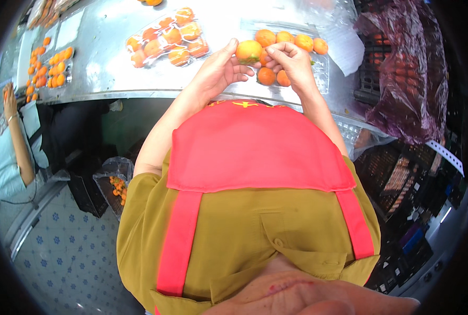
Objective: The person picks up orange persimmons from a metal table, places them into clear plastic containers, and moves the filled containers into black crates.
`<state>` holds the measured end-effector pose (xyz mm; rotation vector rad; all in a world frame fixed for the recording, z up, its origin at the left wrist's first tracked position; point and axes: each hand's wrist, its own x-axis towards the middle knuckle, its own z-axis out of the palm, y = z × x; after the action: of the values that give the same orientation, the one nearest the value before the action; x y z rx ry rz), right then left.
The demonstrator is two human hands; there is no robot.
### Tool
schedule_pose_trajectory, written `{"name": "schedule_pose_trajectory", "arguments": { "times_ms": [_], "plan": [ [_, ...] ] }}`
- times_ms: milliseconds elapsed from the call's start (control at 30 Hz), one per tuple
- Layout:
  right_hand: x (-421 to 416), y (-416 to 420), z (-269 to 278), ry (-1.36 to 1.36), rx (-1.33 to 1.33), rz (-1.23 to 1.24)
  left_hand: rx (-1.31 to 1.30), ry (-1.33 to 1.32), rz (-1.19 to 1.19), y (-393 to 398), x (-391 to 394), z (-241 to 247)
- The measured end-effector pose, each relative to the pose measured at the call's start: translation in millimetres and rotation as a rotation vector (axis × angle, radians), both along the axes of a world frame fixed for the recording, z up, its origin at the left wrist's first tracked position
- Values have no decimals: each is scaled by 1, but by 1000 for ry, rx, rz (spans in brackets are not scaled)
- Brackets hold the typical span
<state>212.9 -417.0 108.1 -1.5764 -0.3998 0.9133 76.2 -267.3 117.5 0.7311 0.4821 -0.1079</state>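
Note:
My left hand (223,67) holds a round orange fruit (249,51), possibly a persimmon, with a greenish patch facing me. Close to its right side, my right hand (291,61) has thumb and forefinger together; whether something small is between them cannot be made out. Beneath both hands lies a clear plastic tray (321,80) with several orange fruits (265,38) in it, partly covered by my fingers. To the left, a filled clear pack of fruit (171,37) rests on the shiny metal table (103,71).
Right of the table stands a black crate (366,84) with purple plastic film (407,78) over it. More fruit packs (60,69) sit at the far left, near a co-worker's hand (10,100). A plastic-lined box of fruit (117,185) is below the table.

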Motion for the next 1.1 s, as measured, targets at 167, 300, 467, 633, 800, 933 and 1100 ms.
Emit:
{"name": "schedule_pose_trajectory", "arguments": {
  "times_ms": [167, 300, 467, 633, 800, 933, 1100],
  "plan": [
    [-7, 28, -12, 176, -28, 117, -73, -79, 119, 11, -16, -8],
    [-17, 52, -17, 240, 20, 183, -185, -91, 281, 16, -30, -6],
    [-34, 76, -19, 250, 13, 343, -288, -211, 321, 25, -63, -9],
    [-38, 89, -14, 279, 53, 430, -239, -273, 363, 30, -84, -13],
    [-26, 106, -9, 205, 154, 466, -166, -299, 389, 33, -101, -6],
    [-18, 128, 17, 97, 312, 448, -16, -282, 381, 38, -114, -5],
    [-3, 156, 37, 257, 238, 435, 770, -8, 536, 54, -124, -2]
  ]
}}
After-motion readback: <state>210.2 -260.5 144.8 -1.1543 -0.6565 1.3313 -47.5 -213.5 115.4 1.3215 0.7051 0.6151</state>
